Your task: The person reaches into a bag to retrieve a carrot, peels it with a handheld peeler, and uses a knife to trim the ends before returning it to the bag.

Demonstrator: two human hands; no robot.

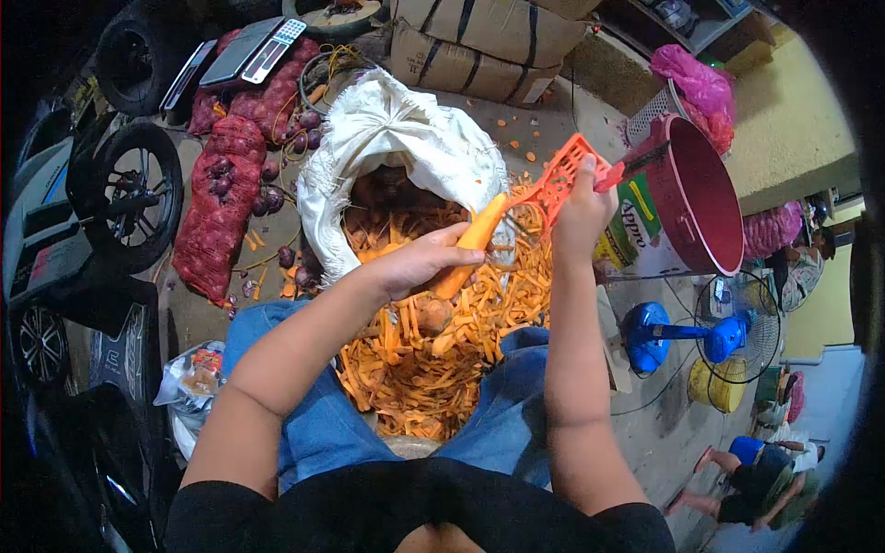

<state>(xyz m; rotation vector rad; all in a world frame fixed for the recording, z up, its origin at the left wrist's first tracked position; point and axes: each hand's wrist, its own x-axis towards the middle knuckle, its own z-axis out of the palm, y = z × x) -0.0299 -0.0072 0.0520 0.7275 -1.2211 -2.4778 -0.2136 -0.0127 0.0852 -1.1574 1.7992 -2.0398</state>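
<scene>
My left hand (426, 264) is wrapped round a peeled-looking orange carrot (481, 232), its narrow end tilted up and to the right. In my right hand (586, 205) is a red plastic peeler (557, 184) with a slotted, grater-like flat body, close beside the carrot's upper end. Below both hands a deep heap of carrot peelings (516, 295) spreads between my knees. A rough brown carrot (433, 315) lies on the heap just under my left hand. Behind it a white woven sack (406, 124) gapes open, with dark, unpeeled carrots (392, 189) inside.
Red net bags of onions (221, 207) lie at left, with scales (253, 53) above them and a motorbike wheel (138, 184) beside. A maroon bucket (705, 194) and blue fan (687, 334) stand at right. Taped cartons (479, 46) sit behind. People (765, 470) are far right.
</scene>
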